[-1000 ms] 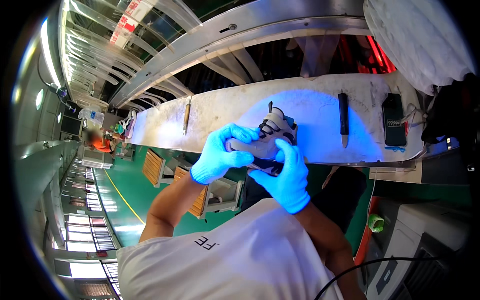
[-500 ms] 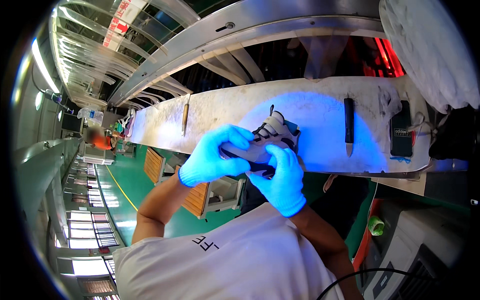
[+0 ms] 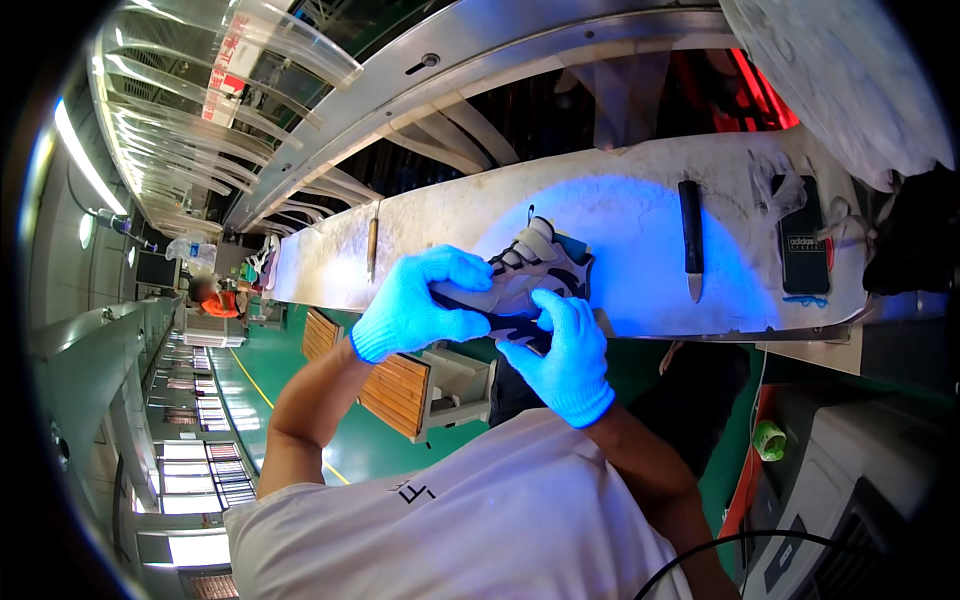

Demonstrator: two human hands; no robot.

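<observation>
A grey and black sneaker [image 3: 512, 287] with dark laces and a strap is held over the near edge of the bench, its toe to the left and its heel to the right. My left hand [image 3: 415, 305], in a knitted glove lit blue, wraps round the toe, fingers on top and thumb along the near side. My right hand [image 3: 565, 360], gloved alike, grips the near side by the sole, with its thumb low and a fingertip pressed on the upper. The palm side of both hands is hidden.
On the pale bench [image 3: 620, 215] lie a black-handled knife [image 3: 691, 230], a wooden-handled tool [image 3: 373, 245], a dark phone-shaped object [image 3: 803, 250] and a clear plastic bag [image 3: 783, 198]. A metal machine frame [image 3: 430, 85] runs behind. Far left, a person in orange [image 3: 218, 302] stands.
The whole view has shifted slightly. My hands keep the same hold on the sneaker, which is in nearly the same position.
</observation>
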